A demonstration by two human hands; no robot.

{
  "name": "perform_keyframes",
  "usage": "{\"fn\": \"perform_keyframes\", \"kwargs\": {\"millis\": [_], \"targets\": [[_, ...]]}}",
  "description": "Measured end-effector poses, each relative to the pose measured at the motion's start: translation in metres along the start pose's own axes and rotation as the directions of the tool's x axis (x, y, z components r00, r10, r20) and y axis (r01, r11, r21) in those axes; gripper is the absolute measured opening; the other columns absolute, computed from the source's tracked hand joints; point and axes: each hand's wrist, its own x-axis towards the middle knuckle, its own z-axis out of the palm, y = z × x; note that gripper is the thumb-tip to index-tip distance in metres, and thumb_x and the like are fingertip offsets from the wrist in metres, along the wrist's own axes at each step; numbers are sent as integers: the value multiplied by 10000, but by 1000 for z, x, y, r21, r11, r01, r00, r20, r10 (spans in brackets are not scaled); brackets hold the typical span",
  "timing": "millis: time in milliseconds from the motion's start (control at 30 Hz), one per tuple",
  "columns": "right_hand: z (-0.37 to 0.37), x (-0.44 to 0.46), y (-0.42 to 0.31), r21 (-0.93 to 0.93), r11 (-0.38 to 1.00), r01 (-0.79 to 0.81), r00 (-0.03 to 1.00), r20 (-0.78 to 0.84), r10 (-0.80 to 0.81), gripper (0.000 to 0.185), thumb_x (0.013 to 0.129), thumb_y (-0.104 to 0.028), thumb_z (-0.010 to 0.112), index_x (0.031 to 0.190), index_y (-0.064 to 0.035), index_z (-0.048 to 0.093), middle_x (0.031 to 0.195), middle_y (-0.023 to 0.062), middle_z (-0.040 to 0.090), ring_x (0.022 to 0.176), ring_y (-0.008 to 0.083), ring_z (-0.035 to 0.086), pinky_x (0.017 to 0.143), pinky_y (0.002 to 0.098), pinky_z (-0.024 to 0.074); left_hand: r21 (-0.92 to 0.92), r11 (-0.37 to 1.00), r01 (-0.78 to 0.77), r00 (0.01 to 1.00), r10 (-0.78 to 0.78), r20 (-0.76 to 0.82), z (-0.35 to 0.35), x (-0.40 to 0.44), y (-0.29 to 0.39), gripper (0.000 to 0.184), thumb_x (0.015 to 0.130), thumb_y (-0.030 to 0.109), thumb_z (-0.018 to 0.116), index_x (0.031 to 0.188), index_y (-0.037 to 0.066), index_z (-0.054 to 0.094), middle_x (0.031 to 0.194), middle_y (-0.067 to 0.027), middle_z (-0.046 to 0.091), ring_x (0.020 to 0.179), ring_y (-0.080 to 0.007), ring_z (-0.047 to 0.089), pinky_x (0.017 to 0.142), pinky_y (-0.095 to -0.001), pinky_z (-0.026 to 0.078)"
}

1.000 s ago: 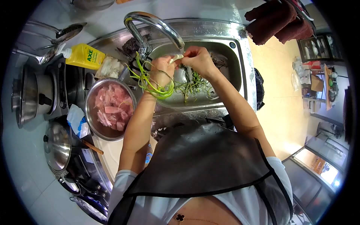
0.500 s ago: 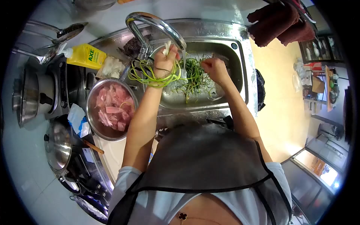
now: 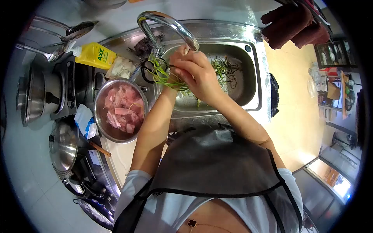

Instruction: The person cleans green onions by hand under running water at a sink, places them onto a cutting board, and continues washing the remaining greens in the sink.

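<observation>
My left hand (image 3: 178, 58) is closed around a bunch of scallions (image 3: 162, 73) under the tap. The white stem ends poke up near its fingers, and the long green leaves droop over the wrist. Across it lies my right hand (image 3: 200, 73), fingers bent together at the bunch; they hide part of the left hand, and their exact grip is partly covered. Beneath both is the steel sink (image 3: 243, 93), where loose green trimmings (image 3: 221, 69) are scattered. The chrome tap (image 3: 171, 21) arches right above the hands.
Left of the sink stands a steel bowl (image 3: 98, 116) of raw meat pieces (image 3: 123, 106). Behind it are a yellow detergent bottle (image 3: 95, 55) and a clear bag (image 3: 121, 68). A lidded pan (image 3: 64, 147) sits at far left. Dark red cloths (image 3: 287, 23) hang at upper right.
My right hand has moved left from over the trimmings to my left hand and the scallions. The left hand still holds the bunch. The whole view has shifted slightly.
</observation>
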Motion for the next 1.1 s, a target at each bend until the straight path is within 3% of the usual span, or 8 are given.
{"fn": "perform_keyframes", "kwargs": {"millis": [100,267,333,367,467,567,900,1100], "targets": [[-7,2,-11,12,1000,23,999,-23,-22,160,662,-39,639,807,-10,579,759,96,536,682,243,518,615,311,423,226,962,152,988,-139,-72,-1,2,1,254,794,313,512,816,63,552,622,-53,544,579,-187,523,545,-297,413],[-15,-19,-24,-14,969,-245,968,43,245,117,698,-93,644,744,-3,584,633,45,524,520,142,497,460,246,392,130,913,387,918,-368,-151,0,1,2,256,799,287,517,831,37,563,551,-31,513,495,-107,495,468,-270,397],[-13,-26,-32,267,456,-849,528,432,731,189,753,-186,621,704,-8,582,607,11,509,479,82,453,417,206,341,129,881,454,866,-403,-296,2,3,3,258,798,276,523,828,23,561,544,-42,516,490,-128,502,459,-280,399],[-8,-30,-31,392,115,-913,342,576,742,234,796,-244,571,724,-21,576,625,-7,495,489,63,420,411,183,302,205,864,460,869,-389,-307,-1,3,-10,259,799,274,520,840,21,557,555,-55,524,491,-155,513,471,-294,403],[2,-42,-24,547,-279,-789,219,675,704,225,795,-238,565,772,-14,563,624,-1,489,496,70,410,421,185,297,182,862,473,826,-362,-432,0,9,-12,262,802,270,513,844,14,550,572,-73,536,503,-184,530,492,-310,412],[4,-40,-24,639,-387,-665,219,662,717,187,795,-196,549,794,-9,548,625,2,484,513,77,419,427,198,300,293,816,498,790,-288,-542,-1,12,-26,253,809,264,508,857,17,544,641,-132,568,586,-264,569,539,-348,425],[14,-42,-15,691,-347,-634,182,569,802,66,736,-87,520,705,-29,514,613,23,482,495,110,432,428,233,336,466,771,434,781,-64,-622,8,12,18,251,816,252,491,948,40,514,791,-142,593,706,-306,577,579,-341,431],[6,-41,-13,736,-553,-391,220,658,720,91,712,-51,434,731,-9,512,642,46,504,526,147,452,480,253,361,281,921,268,714,6,-700,5,16,13,148,812,142,498,867,6,513,706,-163,570,637,-306,565,562,-350,425]]}}
